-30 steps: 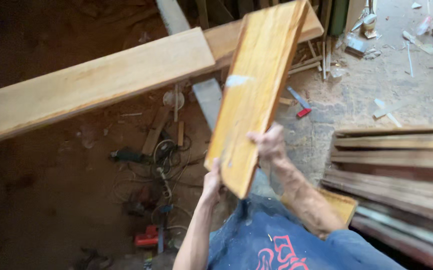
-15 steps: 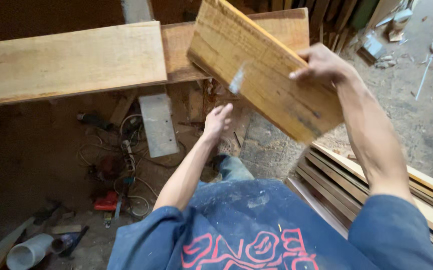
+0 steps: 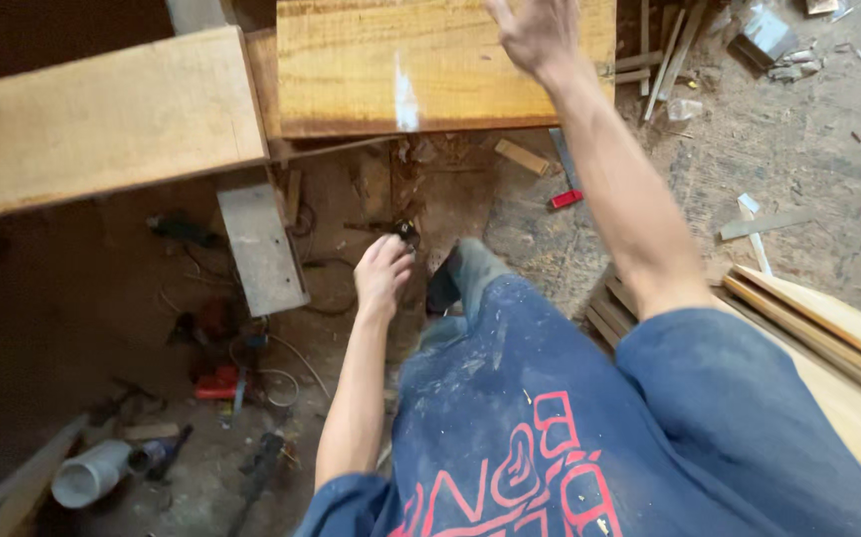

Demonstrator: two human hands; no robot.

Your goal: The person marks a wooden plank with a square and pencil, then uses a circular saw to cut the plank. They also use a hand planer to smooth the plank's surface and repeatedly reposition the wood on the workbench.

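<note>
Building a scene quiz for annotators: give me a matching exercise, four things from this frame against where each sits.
Things:
1. short yellow wooden plank with white smear
2. red-handled tool
3. white plastic pipe piece
4. left hand

Places:
A. bottom left, on the floor
B. top centre, under the right hand
C. mid-frame, empty, lowered over the floor
D. floor just below the plank's right end

Pairs: 1-B, 2-D, 3-A, 4-C

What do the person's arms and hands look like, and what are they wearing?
Both hands, the left hand and the right hand, are bare, with no gloves. The forearms are bare too. Short, dark blue sleeves end near the elbows. They belong to a dusty blue shirt with red outlined lettering.
</note>
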